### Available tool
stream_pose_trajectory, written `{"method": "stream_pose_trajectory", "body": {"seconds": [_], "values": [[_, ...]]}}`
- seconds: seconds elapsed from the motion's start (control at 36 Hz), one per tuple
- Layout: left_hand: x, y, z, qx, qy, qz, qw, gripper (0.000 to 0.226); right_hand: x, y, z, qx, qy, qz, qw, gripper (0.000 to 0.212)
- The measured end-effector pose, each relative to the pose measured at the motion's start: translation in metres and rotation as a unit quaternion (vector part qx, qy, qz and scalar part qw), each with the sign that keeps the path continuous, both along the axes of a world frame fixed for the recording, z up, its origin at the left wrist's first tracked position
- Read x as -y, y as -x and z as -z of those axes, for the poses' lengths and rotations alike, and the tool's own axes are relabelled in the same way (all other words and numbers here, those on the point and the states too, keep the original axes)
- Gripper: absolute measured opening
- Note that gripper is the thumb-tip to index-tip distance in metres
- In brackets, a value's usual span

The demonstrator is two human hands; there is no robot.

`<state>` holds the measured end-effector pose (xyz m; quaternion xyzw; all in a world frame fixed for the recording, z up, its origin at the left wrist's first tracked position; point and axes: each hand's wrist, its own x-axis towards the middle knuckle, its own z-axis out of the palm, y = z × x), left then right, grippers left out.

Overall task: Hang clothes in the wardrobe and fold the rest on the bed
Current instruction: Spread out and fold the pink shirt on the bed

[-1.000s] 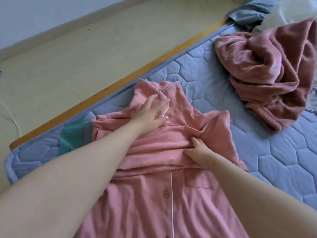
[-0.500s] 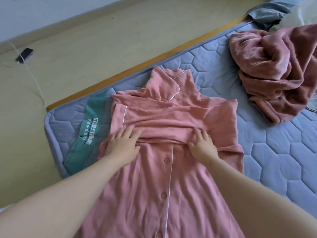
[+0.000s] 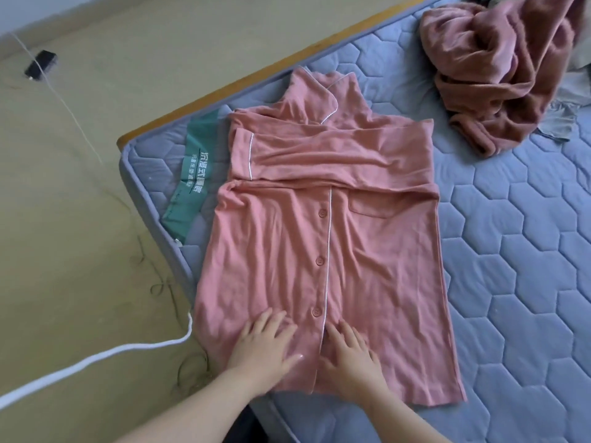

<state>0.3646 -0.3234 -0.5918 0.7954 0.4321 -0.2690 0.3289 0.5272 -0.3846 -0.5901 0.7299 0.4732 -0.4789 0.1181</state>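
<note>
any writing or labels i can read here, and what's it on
"沉浸式睡眠": as far as legible, large white characters on the green label on the mattress.
Smaller white line beside it on that label: too blurred to read.
Pink pyjama shirt: no text visible.

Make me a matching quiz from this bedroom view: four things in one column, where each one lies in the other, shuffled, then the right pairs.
1. pink pyjama shirt
2. crumpled pink fleece
3. black phone
4. green label

A. on the floor, top left
B. heaped at the mattress's far right
C. spread flat, buttons up
D. printed strip just left of the folded sleeve

Pairs: 1-C, 2-B, 3-A, 4-D
</note>
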Motion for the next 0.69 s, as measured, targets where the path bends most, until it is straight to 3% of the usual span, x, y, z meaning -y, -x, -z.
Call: {"method": "stream_pose_trajectory", "body": {"seconds": [0.19, 0.31, 0.39, 0.53, 0.58, 0.64, 0.69], "values": [[0.036, 0.006, 0.018, -0.062, -0.03, 0.109, 0.992, 0.091, 0.045, 0.001, 0.013, 0.06, 0.0, -0.089, 0.994, 0.078], [0.04, 0.0, 0.025, -0.091, -0.076, 0.115, 0.986, 0.092, 0.053, -0.001, 0.024, 0.152, -0.078, -0.106, 0.98, 0.106], [0.037, 0.001, 0.03, -0.032, -0.15, 0.103, 0.983, 0.088, 0.055, -0.009, 0.024, 0.178, -0.076, -0.125, 0.973, 0.081], [0.03, 0.001, 0.022, -0.01, -0.211, 0.009, 0.977, 0.043, 0.047, -0.01, 0.019, 0.202, -0.123, -0.06, 0.97, 0.035], [0.024, -0.007, 0.007, -0.016, -0.187, -0.058, 0.98, 0.028, 0.042, -0.01, 0.013, 0.16, -0.1, -0.024, 0.982, 0.03], [0.019, -0.012, -0.002, -0.015, -0.165, -0.119, 0.979, 0.042, 0.035, -0.016, 0.0, 0.131, -0.12, 0.024, 0.984, 0.031], [0.012, -0.018, -0.017, 0.018, -0.158, -0.158, 0.975, 0.041, 0.029, -0.025, -0.009, 0.099, -0.149, 0.062, 0.982, 0.033]]}}
